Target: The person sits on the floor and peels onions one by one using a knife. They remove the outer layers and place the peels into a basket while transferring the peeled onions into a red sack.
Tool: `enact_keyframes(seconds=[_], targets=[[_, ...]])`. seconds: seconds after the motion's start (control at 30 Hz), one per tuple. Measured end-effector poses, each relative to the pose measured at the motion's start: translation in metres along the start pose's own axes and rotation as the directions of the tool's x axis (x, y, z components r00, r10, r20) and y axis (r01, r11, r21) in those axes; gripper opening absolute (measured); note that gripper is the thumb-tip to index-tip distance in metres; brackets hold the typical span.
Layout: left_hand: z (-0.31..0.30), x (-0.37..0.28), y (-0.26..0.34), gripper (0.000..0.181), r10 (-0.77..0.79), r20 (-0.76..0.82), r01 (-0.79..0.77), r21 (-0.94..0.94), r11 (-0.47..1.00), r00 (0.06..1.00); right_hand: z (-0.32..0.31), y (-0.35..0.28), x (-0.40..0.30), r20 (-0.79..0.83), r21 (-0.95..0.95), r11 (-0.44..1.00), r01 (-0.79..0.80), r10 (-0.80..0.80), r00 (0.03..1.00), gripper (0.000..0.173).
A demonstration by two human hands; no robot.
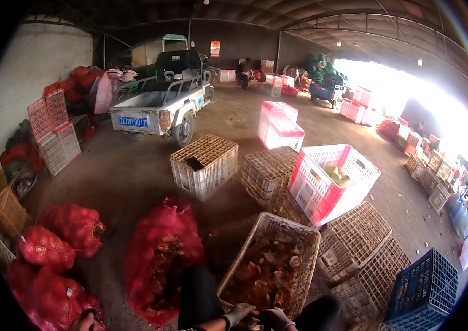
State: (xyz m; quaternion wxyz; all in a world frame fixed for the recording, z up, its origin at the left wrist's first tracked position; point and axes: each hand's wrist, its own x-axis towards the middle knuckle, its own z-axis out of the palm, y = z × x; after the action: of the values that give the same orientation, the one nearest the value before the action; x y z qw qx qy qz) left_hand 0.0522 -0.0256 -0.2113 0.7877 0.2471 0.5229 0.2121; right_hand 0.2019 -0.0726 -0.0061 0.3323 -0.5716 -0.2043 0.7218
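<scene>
My left hand (239, 313), in a pale glove, is at the near edge of a worn plastic crate (310, 265). Close beside it on the right is my gloved right hand (276, 318). A small orange-brown thing (254, 313) shows between the fingers, too small to name. Whether either hand grips it is unclear. Brown, papery onion skins (265, 273) fill much of the crate, which stands between my knees. Left of my leg, an open red mesh sack (139, 265) holds more brown skins, some in shadow.
Full red mesh sacks (70, 227) lie at the left, near another person's hand (85, 322). A pink-and-white crate (321, 202) holds a pale green item. Upturned crates (360, 231), a blue crate (424, 281) and a cargo tricycle (159, 111) stand around. Someone sits (243, 73) far back.
</scene>
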Motion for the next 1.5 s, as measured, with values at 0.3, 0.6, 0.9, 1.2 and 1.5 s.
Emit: enact_keyframes(seconds=[0.3, 0.6, 0.9, 1.2, 1.5], targets=[[-0.005, -0.109, 0.186, 0.013, 0.527, 0.044, -0.528, 0.135, 0.839, 0.849, -0.039, -0.054, 0.005, -0.088, -0.152, 0.98, 0.128, -0.142, 0.986, 0.016], [0.047, -0.25, 0.473, 0.027, 0.882, 0.112, -0.826, 0.42, 0.376, 0.458, -0.074, -0.222, -0.068, -0.237, -0.355, 0.813, 0.462, -0.556, 0.796, 0.02], [-0.074, -0.342, 0.457, 0.03, 0.92, -0.055, -0.789, 0.497, 0.362, 0.387, -0.148, -0.182, -0.149, -0.463, -0.302, 0.772, 0.559, -0.632, 0.622, 0.018], [-0.09, -0.311, 0.403, 0.029, 0.775, 0.06, -0.728, 0.394, 0.561, 0.63, -0.134, -0.099, -0.155, -0.517, -0.175, 0.838, 0.516, -0.525, 0.676, 0.016], [-0.068, -0.297, 0.381, 0.029, 0.736, 0.135, -0.728, 0.346, 0.593, 0.663, -0.128, -0.068, -0.171, -0.543, -0.097, 0.87, 0.483, -0.453, 0.707, 0.018]])
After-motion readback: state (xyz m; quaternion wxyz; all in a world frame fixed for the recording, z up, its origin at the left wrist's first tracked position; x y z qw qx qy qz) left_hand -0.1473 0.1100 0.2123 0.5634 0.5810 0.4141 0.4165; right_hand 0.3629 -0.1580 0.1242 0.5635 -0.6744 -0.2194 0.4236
